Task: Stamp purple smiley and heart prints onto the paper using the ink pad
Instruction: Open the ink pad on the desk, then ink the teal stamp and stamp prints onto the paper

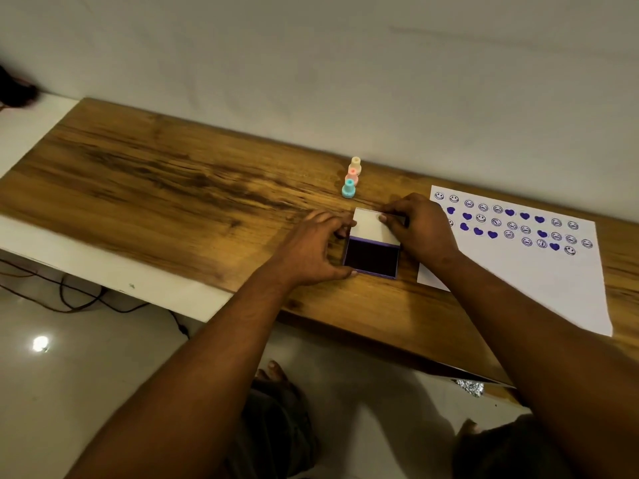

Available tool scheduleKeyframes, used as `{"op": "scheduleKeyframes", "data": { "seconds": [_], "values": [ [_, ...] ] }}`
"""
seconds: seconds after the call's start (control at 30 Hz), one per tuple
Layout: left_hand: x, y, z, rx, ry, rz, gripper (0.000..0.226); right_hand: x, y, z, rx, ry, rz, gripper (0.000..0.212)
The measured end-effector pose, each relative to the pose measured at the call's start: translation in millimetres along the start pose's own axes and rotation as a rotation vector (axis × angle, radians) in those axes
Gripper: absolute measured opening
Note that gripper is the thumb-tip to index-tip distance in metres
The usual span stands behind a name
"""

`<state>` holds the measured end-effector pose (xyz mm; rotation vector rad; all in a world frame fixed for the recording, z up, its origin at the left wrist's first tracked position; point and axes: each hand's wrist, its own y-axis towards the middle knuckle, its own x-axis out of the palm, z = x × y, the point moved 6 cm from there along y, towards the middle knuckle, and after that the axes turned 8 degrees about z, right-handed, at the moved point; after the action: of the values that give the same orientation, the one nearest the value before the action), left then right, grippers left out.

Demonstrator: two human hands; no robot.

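A purple ink pad lies on the wooden table with its dark pad showing and its white-lined lid half raised. My left hand grips the pad's left side, thumb at the near corner. My right hand pinches the lid's right edge. To the right lies the white paper, covered at its far end with several purple smileys and hearts. Three small stamps stand in a row behind the pad: blue, pink and cream.
The wooden table runs along a white wall, with a white ledge along its left and near side. Cables lie on the shiny floor at the lower left. My feet and knees show below the table edge.
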<state>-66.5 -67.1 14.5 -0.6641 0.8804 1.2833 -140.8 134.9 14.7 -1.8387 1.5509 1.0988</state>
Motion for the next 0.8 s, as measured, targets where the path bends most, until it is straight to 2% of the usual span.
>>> {"op": "scheduleKeyframes", "data": {
  "seconds": [0.3,0.47,0.63,0.7,0.8],
  "values": [
    [-2,1,0,0.010,0.017,0.010,0.094,-1,-1,-4,-0.036,-0.011,0.012,0.032],
    [-4,0,0,0.023,-0.016,0.034,0.098,-7,8,-18,-0.024,0.006,0.122,0.033],
    [-8,-3,-2,0.018,-0.136,0.065,0.100,1,31,-64,-0.145,-0.061,0.145,0.039],
    [-12,-2,-6,-0.013,-0.186,0.085,0.094,5,38,-76,-0.178,-0.112,0.148,0.041],
    [-25,-1,-18,-0.073,-0.240,0.200,0.069,13,45,-86,-0.206,-0.183,0.127,0.037]
  ]
}}
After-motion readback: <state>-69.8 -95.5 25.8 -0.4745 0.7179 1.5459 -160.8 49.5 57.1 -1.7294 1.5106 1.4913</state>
